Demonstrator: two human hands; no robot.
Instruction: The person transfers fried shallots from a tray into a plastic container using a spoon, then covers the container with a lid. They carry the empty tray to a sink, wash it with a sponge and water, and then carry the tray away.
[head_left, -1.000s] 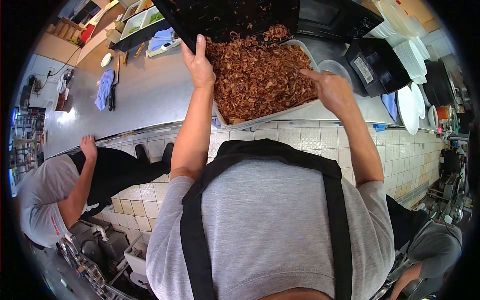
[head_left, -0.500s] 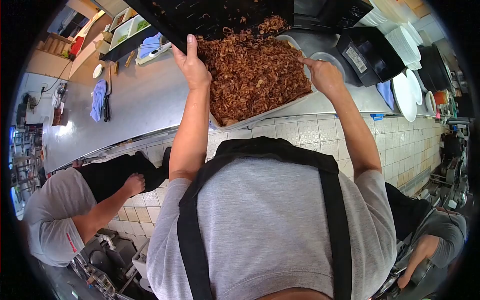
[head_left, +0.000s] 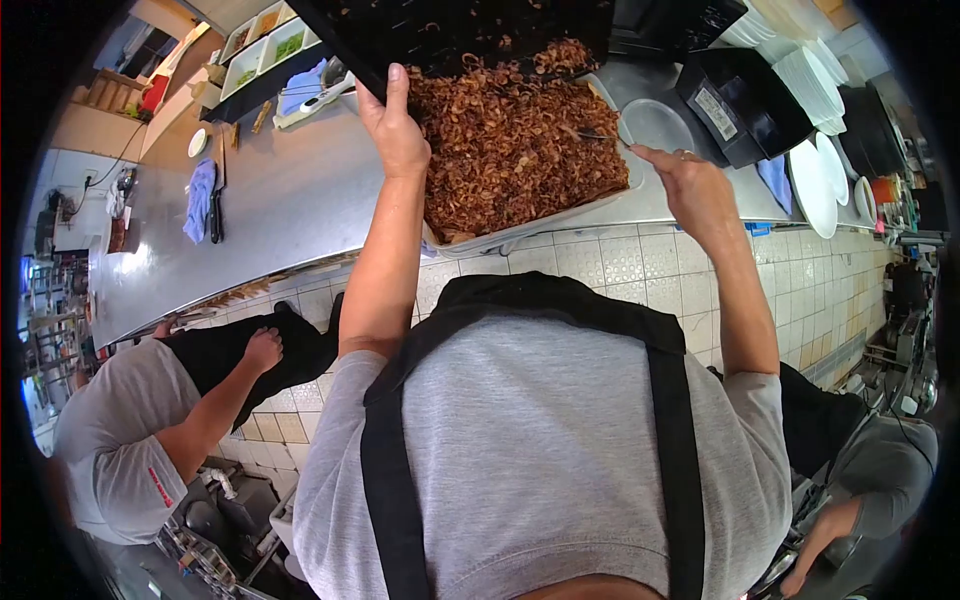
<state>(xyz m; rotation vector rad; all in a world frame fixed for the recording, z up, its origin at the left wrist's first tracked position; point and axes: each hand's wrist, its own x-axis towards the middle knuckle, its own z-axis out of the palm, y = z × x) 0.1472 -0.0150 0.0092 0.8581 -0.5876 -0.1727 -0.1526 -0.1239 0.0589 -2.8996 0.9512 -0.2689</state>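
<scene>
My left hand (head_left: 397,130) grips the near left edge of a large black container (head_left: 470,35), thumb up. The container is tilted, with brown bits stuck inside. Below its mouth lies a broad heap of brown, crisp shreds like fried shallots (head_left: 520,150), filling a shallow pale tray (head_left: 500,240). My right hand (head_left: 695,185) is closed at the tray's right side, index finger stretched along a thin metal fork (head_left: 600,135). The fork's head rests on the right part of the heap; its tines are hard to make out.
A clear round lid (head_left: 655,128), a labelled black bin (head_left: 755,105) and white plates (head_left: 808,90) stand to the right. Leftward on the steel counter (head_left: 290,190) lie a knife (head_left: 217,200) and a blue cloth (head_left: 198,200). A co-worker (head_left: 130,430) stands left, another (head_left: 880,470) right.
My right hand has drawn back rightward and down from the heap, and the fork now shows. My left hand and the black container have shifted slightly right.
</scene>
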